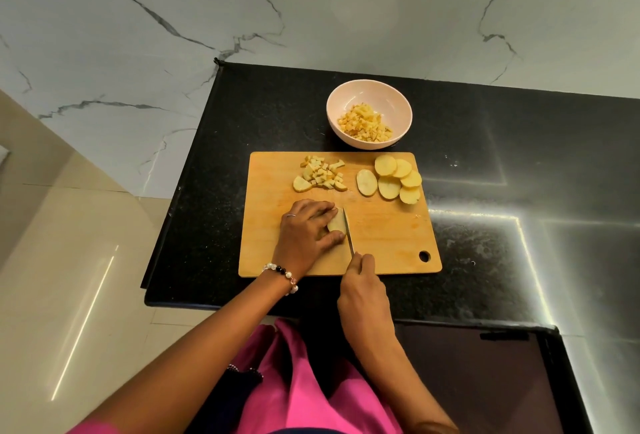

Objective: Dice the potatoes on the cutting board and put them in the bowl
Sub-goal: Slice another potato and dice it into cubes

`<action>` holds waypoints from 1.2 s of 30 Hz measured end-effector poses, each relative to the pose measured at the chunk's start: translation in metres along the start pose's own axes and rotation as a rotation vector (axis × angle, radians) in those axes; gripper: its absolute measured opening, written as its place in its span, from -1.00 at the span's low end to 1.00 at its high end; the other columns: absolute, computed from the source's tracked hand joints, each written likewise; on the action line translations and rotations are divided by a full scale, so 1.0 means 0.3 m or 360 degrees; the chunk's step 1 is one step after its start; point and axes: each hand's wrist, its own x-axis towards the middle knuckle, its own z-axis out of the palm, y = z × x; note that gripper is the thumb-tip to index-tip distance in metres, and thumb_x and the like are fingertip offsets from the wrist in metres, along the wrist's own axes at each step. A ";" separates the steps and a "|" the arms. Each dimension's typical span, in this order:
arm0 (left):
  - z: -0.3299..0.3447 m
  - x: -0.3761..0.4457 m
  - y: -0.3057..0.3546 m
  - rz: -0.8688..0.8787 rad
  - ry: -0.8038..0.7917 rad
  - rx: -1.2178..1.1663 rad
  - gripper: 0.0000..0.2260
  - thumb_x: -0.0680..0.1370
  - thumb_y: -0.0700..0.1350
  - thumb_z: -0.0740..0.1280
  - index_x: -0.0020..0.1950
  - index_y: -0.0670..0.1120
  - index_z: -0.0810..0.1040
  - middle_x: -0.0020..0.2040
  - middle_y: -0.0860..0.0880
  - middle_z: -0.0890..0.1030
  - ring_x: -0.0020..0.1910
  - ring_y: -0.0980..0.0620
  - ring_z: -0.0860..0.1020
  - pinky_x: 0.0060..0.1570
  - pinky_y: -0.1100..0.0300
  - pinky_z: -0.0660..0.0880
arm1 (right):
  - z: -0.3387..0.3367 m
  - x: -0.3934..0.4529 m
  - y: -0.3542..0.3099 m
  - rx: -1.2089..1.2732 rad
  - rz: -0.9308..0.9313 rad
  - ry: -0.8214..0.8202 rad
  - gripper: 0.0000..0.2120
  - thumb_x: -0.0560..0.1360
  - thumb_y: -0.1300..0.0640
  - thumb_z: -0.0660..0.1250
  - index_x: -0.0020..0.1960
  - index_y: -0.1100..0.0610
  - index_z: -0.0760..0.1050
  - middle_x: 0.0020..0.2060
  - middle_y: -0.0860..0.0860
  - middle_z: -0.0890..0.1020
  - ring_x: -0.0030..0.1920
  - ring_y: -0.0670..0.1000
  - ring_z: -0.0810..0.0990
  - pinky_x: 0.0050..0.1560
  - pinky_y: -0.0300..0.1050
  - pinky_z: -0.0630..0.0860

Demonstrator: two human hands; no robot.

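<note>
- At the middle of the black speckled stone surface [485,163] lies a rectangular wooden cutting board [388,236], pale and smooth, with rounded corners and a round hanging hole at its 4 o'clock corner.
- On the board's centre-left, the left hand [308,236] presses down on a potato piece [336,224], fingers curled over its top and thumb against its near side; a thin ring sits on one finger and a beaded bracelet [282,274] circles the wrist.
- Just right of that piece, a slim metal knife [349,232] stands edge-down against the potato's cut face, blade running from 12 towards 6 o'clock.
- The right hand [362,291] has its grip closed around the knife's handle at the board's near edge; the handle itself is hidden inside the fist.
- At 11 o'clock on the board sits a loose heap of diced potato [322,174], small yellow cubes with a rounded end piece on either side.
- At 1 o'clock, flat oval potato slices [394,179] overlap in a cluster, one lying slightly apart to their left.
- Beyond the board's far edge, at 12 o'clock, a round pale pink bowl [346,101] holds a mound of potato cubes [367,122] across its bottom.
- Bare wood fills the board's right half from the knife to the hanging hole.
- Black stone runs wide to 3 o'clock; at 9 o'clock the surface ends close beside the board.
</note>
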 end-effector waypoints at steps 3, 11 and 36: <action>0.003 0.000 -0.007 -0.0006 -0.0019 -0.0042 -0.55 0.38 0.18 0.30 0.09 -0.10 0.65 0.11 0.01 0.62 0.12 -0.07 0.48 0.00 -0.12 0.49 | -0.015 -0.047 0.028 -0.0021 -0.0067 -0.0039 -0.65 0.33 0.44 0.35 0.11 0.39 0.45 -0.07 0.18 0.49 -0.38 0.16 0.55 -0.48 -0.06 0.37; -0.029 0.004 -0.018 -0.0003 -0.0148 -0.0158 -0.50 0.40 0.22 0.25 0.19 -0.06 0.60 0.19 0.03 0.58 0.17 -0.09 0.44 0.14 -0.04 0.42 | -0.081 0.052 0.013 0.0049 -0.0044 -0.0043 -0.70 0.56 0.34 0.04 0.28 0.28 0.32 0.14 0.13 0.38 -0.03 0.17 0.52 -0.19 -0.12 0.29; -0.038 -0.004 0.005 -0.0188 -0.0114 -0.0305 -0.48 0.34 0.02 0.46 0.27 -0.06 0.53 0.20 0.00 0.58 0.23 -0.04 0.40 0.23 0.07 0.36 | -0.116 0.019 -0.003 -0.0028 -0.0086 -0.0109 -0.69 0.55 0.34 0.04 0.28 0.28 0.30 0.15 0.14 0.38 0.00 0.19 0.52 -0.19 -0.11 0.25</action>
